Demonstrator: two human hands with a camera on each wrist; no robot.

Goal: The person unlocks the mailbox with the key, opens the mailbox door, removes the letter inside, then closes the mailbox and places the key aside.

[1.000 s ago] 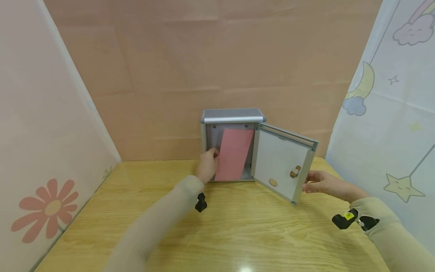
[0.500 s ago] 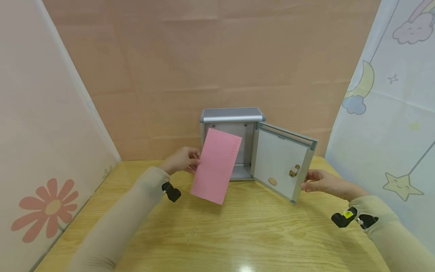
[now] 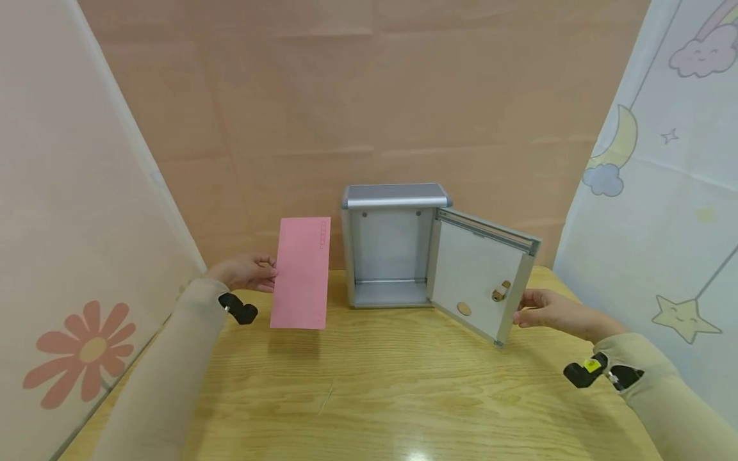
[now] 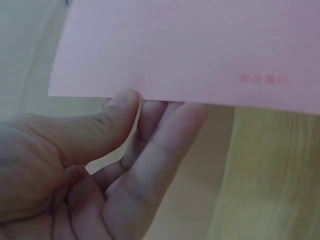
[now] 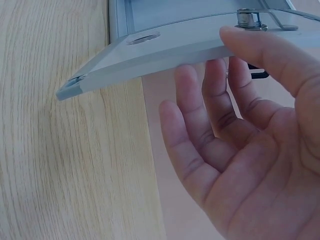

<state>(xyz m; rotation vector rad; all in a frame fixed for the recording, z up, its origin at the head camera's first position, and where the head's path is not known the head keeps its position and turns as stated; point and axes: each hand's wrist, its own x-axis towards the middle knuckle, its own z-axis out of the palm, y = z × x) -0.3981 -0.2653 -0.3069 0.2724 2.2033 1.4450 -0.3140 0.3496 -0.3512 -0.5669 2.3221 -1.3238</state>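
A pink envelope with small red print hangs upright above the table, left of the metal mailbox. My left hand pinches its left edge between thumb and fingers, seen close in the left wrist view. The mailbox stands at the back with its door swung out to the right, and its inside shows bare. My right hand holds the door's free edge. In the right wrist view, the thumb lies over the inner side near the metal lock, with fingertips at the outer side.
The wooden table carries the mailbox near its back edge. Brown paper covers the wall behind. Patterned white sheets flank it, with a flower on the left and a star on the right.
My left hand has drawn the envelope out of the mailbox and carried it left, turning it more upright. The right hand and the door have stayed in place.
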